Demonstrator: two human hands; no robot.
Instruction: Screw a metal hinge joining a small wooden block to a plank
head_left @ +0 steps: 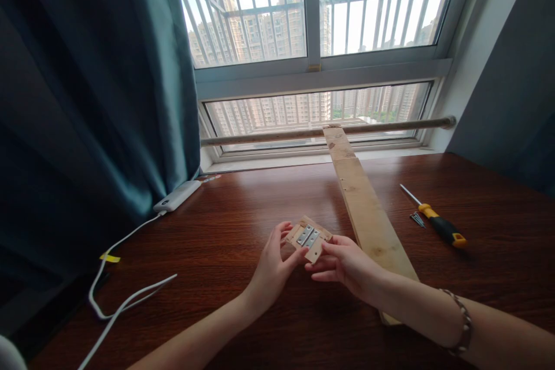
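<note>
Above the dark wooden table, both hands hold a small light wooden block [315, 224] between them. A silver metal hinge [308, 236] lies on its upper face, with holes in both leaves. My left hand [276, 260] grips the left and near edges, thumb toward the front. On the right side, my right hand [340, 261] pinches the block by its edge, thumb close to the hinge. The undersides of the block and some fingertips are hidden. Whether the hinge is fastened or just resting there, I cannot tell.
A long wooden plank [373, 214] slants across the table [260, 196] to a pipe [390, 126] at the window. To the right lie a yellow-and-black screwdriver [442, 224] and several screws [417, 219]. At left are a white power strip [178, 196] and its cable [125, 236].
</note>
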